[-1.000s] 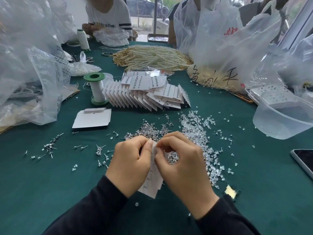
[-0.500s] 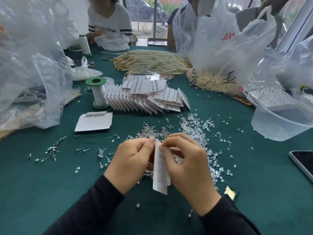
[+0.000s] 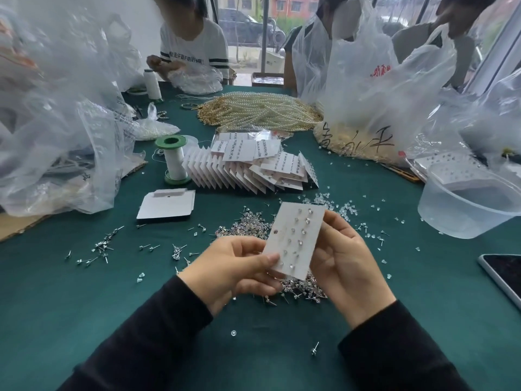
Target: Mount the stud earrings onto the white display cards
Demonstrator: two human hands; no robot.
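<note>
Together, left hand (image 3: 236,273) and right hand (image 3: 348,268) hold card (image 3: 296,238) before ink-lettered bag (image 3: 363,119).

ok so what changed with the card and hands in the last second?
The display card was turned from edge-on to face-up, its two columns of studs now toward the camera. The left hand now pinches its lower left edge; the right hand holds its right side. Both hands kept hold throughout. The fanned finished cards, blank cards and green spool stayed put.
</note>
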